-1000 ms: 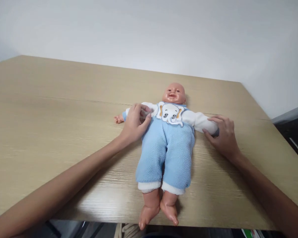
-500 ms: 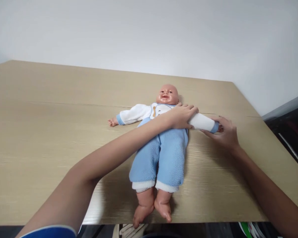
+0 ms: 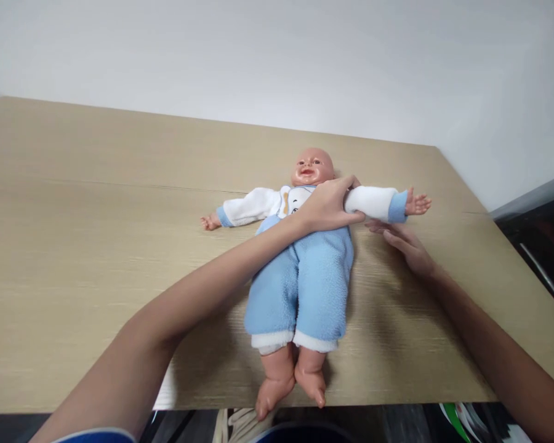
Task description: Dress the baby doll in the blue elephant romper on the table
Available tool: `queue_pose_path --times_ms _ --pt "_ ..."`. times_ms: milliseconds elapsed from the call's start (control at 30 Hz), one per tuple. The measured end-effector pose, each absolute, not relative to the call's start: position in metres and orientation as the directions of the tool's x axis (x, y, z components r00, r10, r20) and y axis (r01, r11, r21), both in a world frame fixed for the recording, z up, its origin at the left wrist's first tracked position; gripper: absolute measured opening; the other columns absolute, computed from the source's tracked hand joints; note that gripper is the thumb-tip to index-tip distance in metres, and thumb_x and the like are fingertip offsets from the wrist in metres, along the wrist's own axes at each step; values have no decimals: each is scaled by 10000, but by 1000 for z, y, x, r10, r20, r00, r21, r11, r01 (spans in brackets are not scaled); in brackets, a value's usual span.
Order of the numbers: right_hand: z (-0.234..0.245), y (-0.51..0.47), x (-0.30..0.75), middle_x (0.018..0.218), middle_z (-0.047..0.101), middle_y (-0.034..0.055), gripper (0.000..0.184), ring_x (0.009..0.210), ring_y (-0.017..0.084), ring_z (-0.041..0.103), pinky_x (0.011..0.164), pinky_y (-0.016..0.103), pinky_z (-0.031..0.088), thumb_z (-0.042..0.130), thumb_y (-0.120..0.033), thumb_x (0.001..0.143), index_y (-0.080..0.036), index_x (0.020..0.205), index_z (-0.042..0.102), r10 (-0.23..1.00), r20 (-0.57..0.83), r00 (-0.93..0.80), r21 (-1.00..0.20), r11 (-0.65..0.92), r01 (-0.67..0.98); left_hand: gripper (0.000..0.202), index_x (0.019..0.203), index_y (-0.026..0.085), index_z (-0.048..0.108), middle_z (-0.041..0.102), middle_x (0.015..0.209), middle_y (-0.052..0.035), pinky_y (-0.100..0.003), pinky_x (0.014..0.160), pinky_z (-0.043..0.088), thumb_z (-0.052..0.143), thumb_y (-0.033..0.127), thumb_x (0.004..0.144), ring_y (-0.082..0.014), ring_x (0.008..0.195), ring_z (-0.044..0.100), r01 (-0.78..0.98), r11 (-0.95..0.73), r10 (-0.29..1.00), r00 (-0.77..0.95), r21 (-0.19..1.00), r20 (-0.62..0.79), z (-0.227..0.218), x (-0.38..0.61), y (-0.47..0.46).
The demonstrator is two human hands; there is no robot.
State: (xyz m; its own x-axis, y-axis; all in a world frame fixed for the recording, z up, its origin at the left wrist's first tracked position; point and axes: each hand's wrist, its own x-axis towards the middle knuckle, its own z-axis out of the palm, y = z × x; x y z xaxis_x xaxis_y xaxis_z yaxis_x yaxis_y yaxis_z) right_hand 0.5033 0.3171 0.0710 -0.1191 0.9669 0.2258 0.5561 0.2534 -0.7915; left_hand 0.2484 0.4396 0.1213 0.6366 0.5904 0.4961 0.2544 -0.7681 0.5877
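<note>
Gripping hand: left hand (image 3: 329, 204), clamped round the upper part of the white sleeve (image 3: 373, 202) on the person's right, thumb below, fingers partly hidden behind it.
Other hand: right hand (image 3: 402, 243), just below the same sleeve, thumb and fingers apart and holding nothing; whether the fingertips touch the cloth, I cannot tell.
Doll: baby doll (image 3: 300, 280), on its back on the wooden table (image 3: 111, 264), head (image 3: 313, 165) away from the person, feet (image 3: 277, 383) at the near edge, one foot's toes reaching past it.
Gripped arm: stretched out sideways, blue cuff (image 3: 398, 206) at its end, small plastic hand (image 3: 418, 202) with fingers spread.
Free arm: second sleeve (image 3: 255, 206), also white with a blue cuff, stretched out to the person's left.
Outfit: fleecy blue trousers (image 3: 323, 283) with white hems; elephant patch (image 3: 293, 202) on the chest, partly covered by the left hand.
Surroundings: pale wall (image 3: 258, 61) behind the table.
</note>
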Motion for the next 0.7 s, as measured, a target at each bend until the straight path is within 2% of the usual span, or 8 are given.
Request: queue_pose_path --times_ms 100,167,300,400,500,567,633,700 --pt "69 315 494 1523 791 132 543 1443 388 732 1280 628 550 694 -666 1076 -305 1477 753 947 161 -279 -773 297 561 322 1072 193 638 773 1022 -72 -366 829 522 748 339 807 -251 926 710 156 -707 646 539 690 540 121 243 441" --pt "67 316 483 1534 773 142 523 1458 415 702 1288 652 525 738 -646 1053 -305 1449 759 927 180 -330 -732 350 585 295 1032 209 614 743 983 -51 -360 830 529 745 334 799 -238 911 690 96 -662 682 488 743 545 121 240 442" --pt "64 326 448 1229 821 128 436 1245 403 757 1125 612 618 602 -689 1101 -303 1178 788 920 213 -329 -754 369 544 286 1047 222 594 755 1059 -67 -383 935 587 740 328 824 -248 1010 727 -62 -562 729 433 825 530 119 230 450" --pt "63 332 418 1085 792 96 473 1131 349 754 1038 535 633 508 -721 1130 -310 1070 734 955 243 -171 -824 296 483 296 1099 219 616 789 1164 -104 -426 1036 605 736 344 860 -279 1148 761 -121 -509 776 363 852 516 118 219 458" --pt "64 339 389 1057 779 61 495 1028 298 741 954 459 637 615 -797 1053 -306 1089 663 971 239 -7 -927 230 297 317 1127 221 633 793 1286 -132 -471 1088 598 706 442 911 -315 1284 749 -113 -457 842 266 882 470 117 207 464" --pt "67 345 373 1011 752 42 518 955 271 718 882 415 630 659 -819 1016 -305 1079 628 976 218 4 -955 212 208 387 1174 218 635 794 1315 -138 -488 1061 604 660 525 940 -326 1294 744 -113 -422 872 222 900 437 115 199 468" --pt "70 350 359 957 707 30 521 911 260 692 828 391 615 626 -826 1026 -306 1053 613 980 199 -3 -964 196 181 506 1291 209 626 797 1320 -124 -475 1001 613 514 624 1023 -303 1253 734 -7 -407 894 203 913 400 113 191 472" --pt "73 355 347 956 683 31 519 921 261 685 827 387 612 574 -825 1048 -307 1047 608 982 191 -7 -968 190 167 704 1414 197 591 798 1299 -110 -450 919 609 232 721 1110 -270 1180 707 186 -387 913 212 903 348 108 183 477"
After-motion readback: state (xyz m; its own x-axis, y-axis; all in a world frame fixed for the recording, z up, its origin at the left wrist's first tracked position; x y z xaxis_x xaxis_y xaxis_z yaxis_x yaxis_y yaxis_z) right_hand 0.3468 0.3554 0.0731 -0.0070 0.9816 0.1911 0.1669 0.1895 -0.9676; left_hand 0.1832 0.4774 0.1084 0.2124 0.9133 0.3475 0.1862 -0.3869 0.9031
